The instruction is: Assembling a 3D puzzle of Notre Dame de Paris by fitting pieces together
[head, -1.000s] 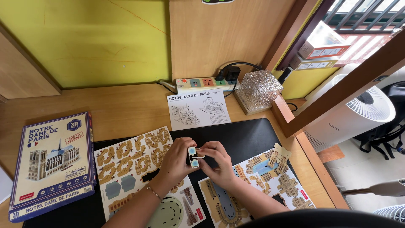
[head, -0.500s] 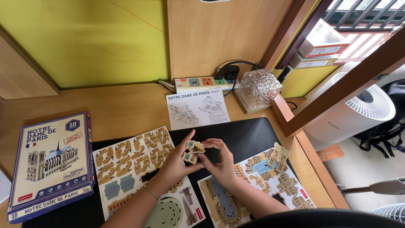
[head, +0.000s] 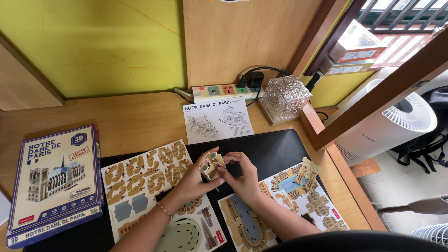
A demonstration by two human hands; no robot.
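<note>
Both left hand (head: 193, 179) and right hand (head: 242, 177) pinched shut on small card piece (head: 212, 164); risk of bent tabs from overpressure.

Place: it looked like a home hobby corner.
Desk: a wooden desk (head: 130, 119) stood against a yellow-green wall (head: 93, 42).
Domestic items: a crystal table lamp (head: 283, 97), a power strip (head: 224, 91) and a white air purifier (head: 396, 122) sat nearby.

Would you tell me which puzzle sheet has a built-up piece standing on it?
The right-hand sheet: a small assembled structure stands on it; the others lie flat.
</note>
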